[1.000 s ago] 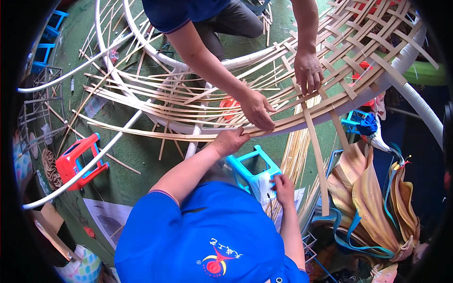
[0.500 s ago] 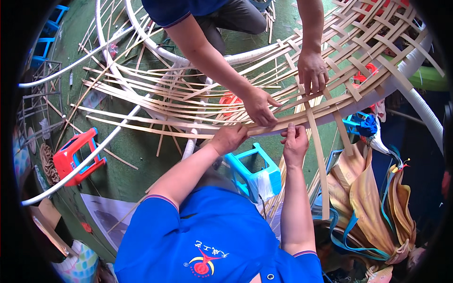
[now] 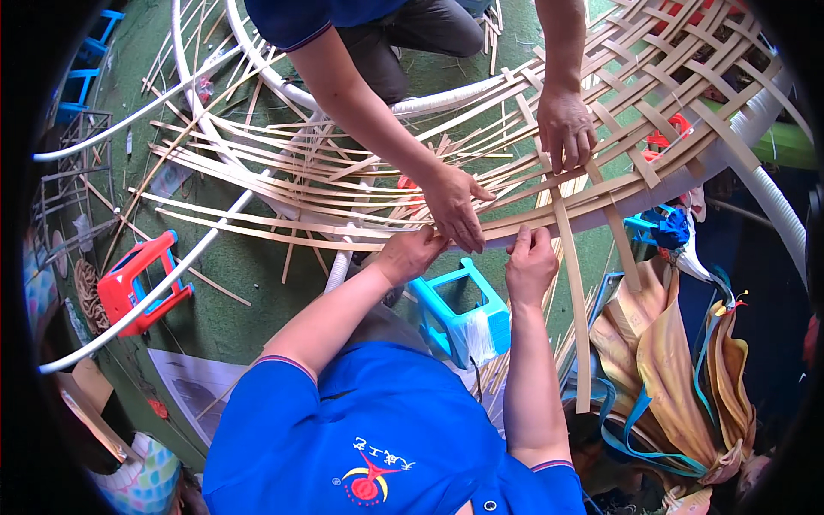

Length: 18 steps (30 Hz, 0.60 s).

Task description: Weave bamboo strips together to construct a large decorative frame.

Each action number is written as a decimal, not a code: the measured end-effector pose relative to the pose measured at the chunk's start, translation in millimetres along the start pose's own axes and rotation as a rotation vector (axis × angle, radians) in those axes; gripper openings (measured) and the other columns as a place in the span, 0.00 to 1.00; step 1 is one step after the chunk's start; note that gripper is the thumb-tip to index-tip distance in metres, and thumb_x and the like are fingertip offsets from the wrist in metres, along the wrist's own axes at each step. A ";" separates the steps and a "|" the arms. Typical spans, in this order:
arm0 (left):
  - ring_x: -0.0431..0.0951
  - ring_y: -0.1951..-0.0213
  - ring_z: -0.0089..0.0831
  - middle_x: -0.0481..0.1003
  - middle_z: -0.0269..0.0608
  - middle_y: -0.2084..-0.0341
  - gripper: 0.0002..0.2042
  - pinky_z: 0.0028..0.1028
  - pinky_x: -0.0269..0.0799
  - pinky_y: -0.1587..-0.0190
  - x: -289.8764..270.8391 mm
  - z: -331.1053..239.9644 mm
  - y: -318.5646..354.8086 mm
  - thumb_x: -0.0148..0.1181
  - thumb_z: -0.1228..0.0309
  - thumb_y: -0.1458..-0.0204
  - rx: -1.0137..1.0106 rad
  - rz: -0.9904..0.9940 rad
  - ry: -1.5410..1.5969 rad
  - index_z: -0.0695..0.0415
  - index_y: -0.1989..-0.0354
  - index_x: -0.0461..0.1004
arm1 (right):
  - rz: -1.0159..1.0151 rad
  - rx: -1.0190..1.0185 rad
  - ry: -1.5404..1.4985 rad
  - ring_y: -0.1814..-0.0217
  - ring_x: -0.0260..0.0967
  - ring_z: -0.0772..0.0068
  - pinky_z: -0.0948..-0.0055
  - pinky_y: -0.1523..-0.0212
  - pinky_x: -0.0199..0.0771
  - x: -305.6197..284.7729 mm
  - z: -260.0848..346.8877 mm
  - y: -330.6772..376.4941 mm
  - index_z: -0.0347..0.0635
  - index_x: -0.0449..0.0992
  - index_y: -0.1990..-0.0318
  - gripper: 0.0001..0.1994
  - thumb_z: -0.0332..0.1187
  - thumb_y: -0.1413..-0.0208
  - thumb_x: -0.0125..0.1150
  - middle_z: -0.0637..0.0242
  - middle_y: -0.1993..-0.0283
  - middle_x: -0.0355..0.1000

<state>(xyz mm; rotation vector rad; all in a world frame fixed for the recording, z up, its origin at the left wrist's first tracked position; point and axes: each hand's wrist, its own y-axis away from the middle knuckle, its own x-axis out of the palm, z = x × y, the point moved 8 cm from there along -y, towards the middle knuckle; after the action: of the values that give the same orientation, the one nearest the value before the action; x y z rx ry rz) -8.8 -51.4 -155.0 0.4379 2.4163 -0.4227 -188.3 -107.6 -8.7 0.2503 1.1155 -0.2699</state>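
A lattice of flat bamboo strips (image 3: pixel 635 116) is woven over a white-wrapped curved frame (image 3: pixel 678 170). My left hand (image 3: pixel 412 257) is closed on the near bamboo strip at the lattice's front edge. To its right, my right hand (image 3: pixel 530 264) has its fingers curled together at that edge; what they pinch, if anything, is hidden. Across from me, a co-worker's hand (image 3: pixel 457 206) reaches over the strips just above my left hand, its fingers stretched out. The co-worker's other hand (image 3: pixel 566 133) presses down where a crossing strip (image 3: pixel 570 283) passes under the fingers and hangs toward me.
Below my hands stands a light-blue plastic stool (image 3: pixel 451 335). A red stool (image 3: pixel 137 287) is at left, behind a curved white tube (image 3: pixel 184 268). Loose strip ends (image 3: pixel 232 225) fan out at left. Brown draped material (image 3: pixel 657 343) with blue ribbons lies at right.
The co-worker's hand above my left hand has shifted left and its fingers have straightened off the front strip. My right hand has moved slightly left; the hanging strip's lower end has swung left.
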 end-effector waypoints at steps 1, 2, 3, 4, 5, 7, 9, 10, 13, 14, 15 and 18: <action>0.80 0.73 0.44 0.75 0.44 0.64 0.13 0.40 0.77 0.75 -0.3 -1.0 -0.6 0.58 0.63 0.38 0.007 0.003 0.002 0.49 0.47 0.74 | -0.006 0.005 0.001 0.75 0.76 0.49 0.53 0.71 0.71 -0.6 0.3 -0.3 0.40 0.71 0.70 0.16 0.40 0.32 0.55 0.58 0.79 0.75; 0.80 0.71 0.44 0.74 0.43 0.64 0.11 0.40 0.77 0.74 -2.3 0.5 0.4 0.58 0.63 0.38 -0.032 -0.015 0.046 0.48 0.50 0.74 | -0.003 -0.011 0.022 0.75 0.75 0.47 0.51 0.70 0.70 -0.1 2.2 -0.4 0.40 0.71 0.69 0.16 0.41 0.32 0.55 0.57 0.79 0.74; 0.80 0.68 0.45 0.74 0.43 0.64 0.08 0.40 0.78 0.73 -9.8 -1.5 -1.6 0.57 0.64 0.39 -0.067 -0.035 0.089 0.47 0.53 0.74 | -0.004 -0.029 0.042 0.75 0.75 0.45 0.49 0.70 0.70 -1.6 4.6 0.3 0.40 0.70 0.69 0.16 0.41 0.32 0.54 0.56 0.80 0.73; 0.80 0.67 0.45 0.74 0.42 0.62 0.07 0.41 0.78 0.72 -19.7 -4.2 -6.4 0.57 0.64 0.39 -0.108 -0.034 0.116 0.44 0.53 0.75 | -0.011 -0.034 0.060 0.73 0.74 0.40 0.46 0.70 0.69 -2.5 4.0 0.6 0.40 0.70 0.68 0.15 0.41 0.32 0.54 0.51 0.79 0.73; 0.80 0.67 0.45 0.74 0.42 0.62 0.07 0.41 0.78 0.72 -17.9 -5.5 -7.5 0.57 0.64 0.39 -0.098 -0.034 0.117 0.44 0.53 0.75 | -0.021 -0.031 0.061 0.73 0.74 0.40 0.46 0.70 0.69 -3.8 3.0 1.0 0.40 0.70 0.68 0.15 0.41 0.32 0.54 0.51 0.79 0.73; 0.80 0.67 0.44 0.73 0.41 0.64 0.07 0.42 0.79 0.72 -15.4 -1.1 -5.5 0.57 0.63 0.38 -0.104 -0.046 0.103 0.44 0.54 0.75 | -0.034 -0.053 0.100 0.71 0.73 0.37 0.44 0.69 0.68 -2.5 5.4 1.0 0.39 0.70 0.67 0.15 0.41 0.32 0.54 0.47 0.76 0.74; 0.80 0.68 0.44 0.73 0.41 0.65 0.07 0.42 0.78 0.72 -12.7 2.5 -6.6 0.57 0.63 0.38 -0.083 -0.052 0.101 0.45 0.54 0.75 | -0.035 -0.033 0.105 0.69 0.73 0.34 0.42 0.68 0.68 -1.3 5.6 -0.1 0.39 0.71 0.66 0.15 0.41 0.32 0.54 0.44 0.74 0.74; 0.80 0.69 0.45 0.73 0.41 0.66 0.07 0.43 0.78 0.73 -12.5 3.5 -6.0 0.58 0.62 0.38 -0.066 -0.057 0.100 0.45 0.54 0.75 | -0.026 -0.027 0.110 0.69 0.74 0.36 0.44 0.67 0.69 -1.1 7.2 -0.1 0.39 0.71 0.66 0.14 0.41 0.32 0.54 0.46 0.74 0.75; 0.81 0.69 0.46 0.75 0.43 0.61 0.10 0.41 0.79 0.70 -2.2 13.2 -2.8 0.60 0.62 0.40 -0.147 0.072 0.052 0.46 0.52 0.76 | -0.013 -0.031 0.058 0.75 0.75 0.51 0.54 0.70 0.72 0.7 2.9 -0.1 0.39 0.72 0.66 0.15 0.40 0.31 0.54 0.55 0.76 0.76; 0.81 0.69 0.46 0.75 0.43 0.61 0.10 0.41 0.79 0.70 -1.1 14.6 -3.8 0.60 0.62 0.40 -0.145 0.070 0.051 0.46 0.52 0.76 | -0.005 -0.040 0.001 0.81 0.76 0.63 0.62 0.73 0.75 1.8 1.0 0.3 0.39 0.72 0.67 0.15 0.40 0.31 0.54 0.61 0.78 0.77; 0.81 0.69 0.46 0.75 0.42 0.63 0.09 0.41 0.79 0.70 -1.2 14.3 -5.3 0.60 0.62 0.40 -0.121 0.049 0.050 0.46 0.52 0.77 | -0.006 -0.043 0.001 0.81 0.76 0.63 0.62 0.73 0.75 1.5 0.5 1.0 0.39 0.72 0.67 0.15 0.40 0.31 0.54 0.61 0.78 0.77; 0.80 0.71 0.45 0.74 0.42 0.67 0.08 0.42 0.78 0.72 -3.5 9.9 -5.8 0.59 0.61 0.39 -0.079 -0.010 0.066 0.47 0.55 0.76 | -0.003 -0.041 -0.012 0.82 0.75 0.68 0.65 0.74 0.75 1.7 -0.3 1.4 0.38 0.72 0.66 0.15 0.40 0.30 0.53 0.63 0.77 0.78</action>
<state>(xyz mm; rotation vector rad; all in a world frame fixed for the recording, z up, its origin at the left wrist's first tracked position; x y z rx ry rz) -3.3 -61.2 -159.0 0.4109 2.4901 -0.3211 -187.5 -106.2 -10.3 0.2105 1.1085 -0.2510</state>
